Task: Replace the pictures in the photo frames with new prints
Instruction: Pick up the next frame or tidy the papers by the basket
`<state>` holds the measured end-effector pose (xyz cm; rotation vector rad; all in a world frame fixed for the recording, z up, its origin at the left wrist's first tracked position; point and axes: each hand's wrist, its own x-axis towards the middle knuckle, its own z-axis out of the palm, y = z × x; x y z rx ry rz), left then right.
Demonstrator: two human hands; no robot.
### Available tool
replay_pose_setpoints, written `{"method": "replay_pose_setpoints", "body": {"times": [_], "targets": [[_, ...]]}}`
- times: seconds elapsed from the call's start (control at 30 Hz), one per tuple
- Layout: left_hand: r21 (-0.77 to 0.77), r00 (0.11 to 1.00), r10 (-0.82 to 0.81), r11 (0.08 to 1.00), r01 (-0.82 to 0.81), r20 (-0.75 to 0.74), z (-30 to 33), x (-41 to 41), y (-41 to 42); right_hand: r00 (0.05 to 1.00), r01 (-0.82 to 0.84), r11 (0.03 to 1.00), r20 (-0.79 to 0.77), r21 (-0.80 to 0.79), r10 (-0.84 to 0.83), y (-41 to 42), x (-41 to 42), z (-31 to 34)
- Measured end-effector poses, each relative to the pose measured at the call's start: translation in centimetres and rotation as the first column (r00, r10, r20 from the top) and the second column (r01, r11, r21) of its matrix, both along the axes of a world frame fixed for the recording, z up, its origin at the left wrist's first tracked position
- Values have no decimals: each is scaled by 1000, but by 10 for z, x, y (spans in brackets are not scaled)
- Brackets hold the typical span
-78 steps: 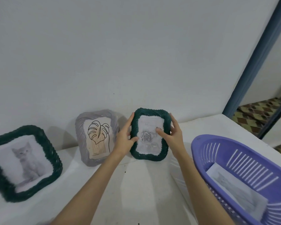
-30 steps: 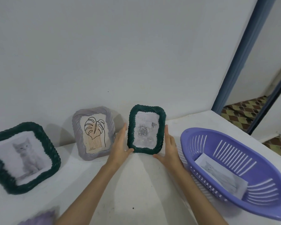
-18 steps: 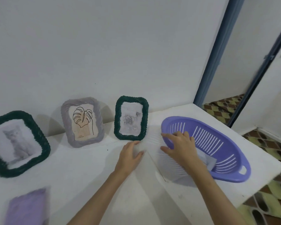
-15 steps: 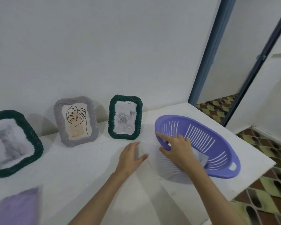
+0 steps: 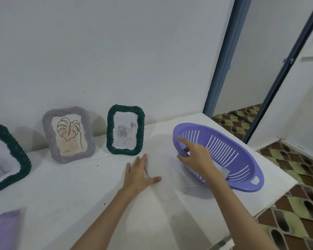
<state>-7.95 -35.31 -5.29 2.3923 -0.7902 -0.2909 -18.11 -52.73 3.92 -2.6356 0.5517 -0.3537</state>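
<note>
Left hand (image 5: 139, 173) fingers spread flat, right hand (image 5: 195, 156) grip unclear in basket (image 5: 242, 170), print (image 5: 224, 171) mostly hidden

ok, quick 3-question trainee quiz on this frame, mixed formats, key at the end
1. True or false: the left hand rests flat on the white table.
2. Which frame stands nearest the purple basket? A) grey frame with the leaf print B) green frame with the rose print C) green frame at the left edge
3. Fill in: the right hand grips the basket's ____.

Key: 1 true; 2 B; 3 rim.
</note>
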Motion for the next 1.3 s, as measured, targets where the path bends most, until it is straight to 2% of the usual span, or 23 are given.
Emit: {"method": "replay_pose_setpoints", "body": {"times": [0.2,0.37,0.5,0.6,0.67,0.8,0.87,0.9,0.97,1.03,1.13,1.2,1.23,1.3], "targets": [[-194,999,-8,981,-1,-48,1,-5,-2,1000,28,999,4,36,-28,-3,3,-1],[-287,992,-41,958,4,-123,-1,-11,-7,999,43,998,3,56,-43,-5,3,-3],[-448,978,-60,893,-37,-201,3,-25,-8,1000,21,999,6,43,-21,-1,2,-5],[-600,968,-4,785,-153,-252,9,-23,2,1000,-7,1000,-15,12,7,5,0,-6],[-644,942,76,711,-282,-328,13,-15,16,999,-33,999,-16,0,33,13,1,-7],[-618,857,203,618,-487,-473,22,-3,52,996,-44,998,-80,-44,40,34,10,-8],[-614,831,228,581,-534,-507,26,-1,67,1000,-7,988,8,-157,9,49,16,-7],[-620,827,234,566,-543,-511,28,0,73,992,-25,991,120,-134,41,62,18,-4],[-627,817,230,542,-559,-529,28,3,84,938,-224,965,298,138,175,94,23,1],[-640,800,182,512,-573,-571,31,4,93,896,-419,808,330,414,296,128,30,2],[-665,774,106,449,-597,-624,41,-2,102,887,-460,649,351,607,300,158,48,-9],[-659,783,99,481,-578,-614,47,-7,107,892,-446,559,397,699,215,168,56,-16],[-651,790,106,506,-565,-604,46,-7,109,899,-427,539,403,726,171,172,58,-18],[-644,807,106,547,-535,-581,48,-6,117,913,-380,569,395,729,104,174,61,-20]]}}
